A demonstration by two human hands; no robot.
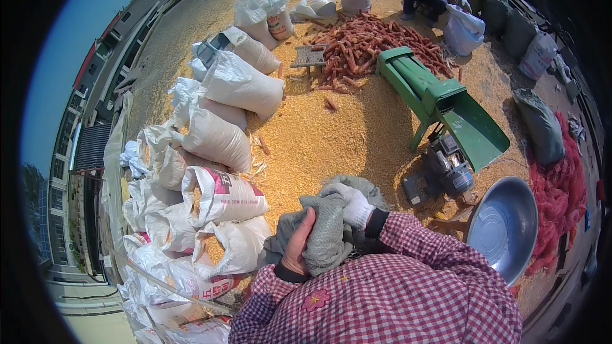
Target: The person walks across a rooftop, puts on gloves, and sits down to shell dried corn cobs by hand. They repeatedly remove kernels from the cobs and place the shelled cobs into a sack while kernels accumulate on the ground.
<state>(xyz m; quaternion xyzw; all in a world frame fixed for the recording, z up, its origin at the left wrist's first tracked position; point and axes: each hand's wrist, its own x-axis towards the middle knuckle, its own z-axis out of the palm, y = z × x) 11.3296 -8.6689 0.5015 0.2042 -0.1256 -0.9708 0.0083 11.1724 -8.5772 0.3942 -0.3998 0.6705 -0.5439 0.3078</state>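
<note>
White sacks [217,140] stand left of both hands, a metal basin [503,226] right; the grey sack [328,232] (crumpled, axis unclear) is pinched by the left hand [298,242] and gloved right hand [350,204].

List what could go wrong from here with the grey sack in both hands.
The grey sack is bunched in the left hand and the white-gloved right hand, so its mouth may be hard to open. The metal basin and green shelling machine stand close by; swinging the sack could hit them. Loose corn kernels underfoot could be slippery.
</note>
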